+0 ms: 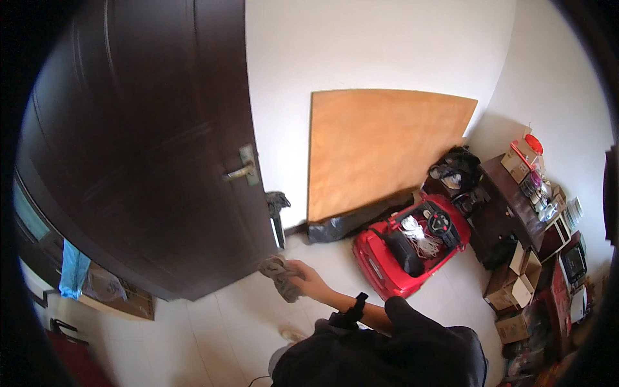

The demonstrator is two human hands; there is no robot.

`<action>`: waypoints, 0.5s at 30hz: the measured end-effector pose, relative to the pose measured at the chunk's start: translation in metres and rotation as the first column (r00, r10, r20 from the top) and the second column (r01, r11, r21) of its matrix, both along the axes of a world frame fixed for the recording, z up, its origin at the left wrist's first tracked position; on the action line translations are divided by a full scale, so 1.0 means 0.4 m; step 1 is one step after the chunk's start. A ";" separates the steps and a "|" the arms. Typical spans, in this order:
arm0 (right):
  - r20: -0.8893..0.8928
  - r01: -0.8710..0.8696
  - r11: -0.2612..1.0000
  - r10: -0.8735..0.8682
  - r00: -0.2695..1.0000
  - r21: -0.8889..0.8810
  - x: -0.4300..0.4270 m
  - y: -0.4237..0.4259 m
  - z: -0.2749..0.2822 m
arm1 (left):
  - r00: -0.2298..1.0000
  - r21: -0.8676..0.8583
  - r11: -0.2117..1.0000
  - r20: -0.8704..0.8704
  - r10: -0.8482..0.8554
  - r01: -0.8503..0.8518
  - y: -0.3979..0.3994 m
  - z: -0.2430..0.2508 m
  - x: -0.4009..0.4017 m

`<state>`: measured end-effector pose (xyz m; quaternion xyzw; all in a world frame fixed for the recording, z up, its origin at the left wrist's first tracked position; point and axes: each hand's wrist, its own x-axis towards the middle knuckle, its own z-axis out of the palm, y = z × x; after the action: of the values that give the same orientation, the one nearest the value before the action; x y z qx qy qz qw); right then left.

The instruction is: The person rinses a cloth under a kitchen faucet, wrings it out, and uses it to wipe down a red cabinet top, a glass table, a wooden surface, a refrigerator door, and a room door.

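Note:
My right hand [309, 283] grips a bunched grey-brown cloth [282, 280]. The cloth hangs near the lower corner of a dark brown panelled door [159, 159]; I cannot tell whether it touches the door. Above the hand, on the door's edge side, is a metal lever handle [240, 171] with its plate. A black band [349, 315] circles my right wrist. My left hand is out of view.
A red ride-on toy car [387, 271] carrying bundled white cord [420, 237] stands on the tiled floor [213, 334]. Behind it a wooden board [382, 150] leans on the wall. Cardboard boxes [512, 285] and a dark cabinet [515, 203] line the right side.

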<state>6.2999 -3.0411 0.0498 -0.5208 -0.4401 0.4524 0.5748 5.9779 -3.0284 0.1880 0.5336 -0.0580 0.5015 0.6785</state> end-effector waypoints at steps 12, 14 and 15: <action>0.017 0.137 0.971 -0.143 0.990 0.194 -0.013 0.402 0.033 | 0.995 0.194 0.980 0.075 -0.064 0.049 0.369 0.089 -0.174; -0.002 0.177 0.950 -0.183 0.983 0.258 -0.023 0.451 0.082 | 0.997 0.204 0.977 0.021 -0.074 0.068 0.426 0.083 -0.144; 0.002 0.232 0.923 -0.245 0.970 0.308 -0.021 0.480 0.109 | 0.997 0.194 0.978 -0.013 -0.080 0.081 0.480 0.058 -0.114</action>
<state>6.2913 -2.8490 0.0932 -0.4844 -0.4496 0.2950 0.6900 5.9323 -2.8363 0.2111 0.5959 -0.1266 0.4644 0.6428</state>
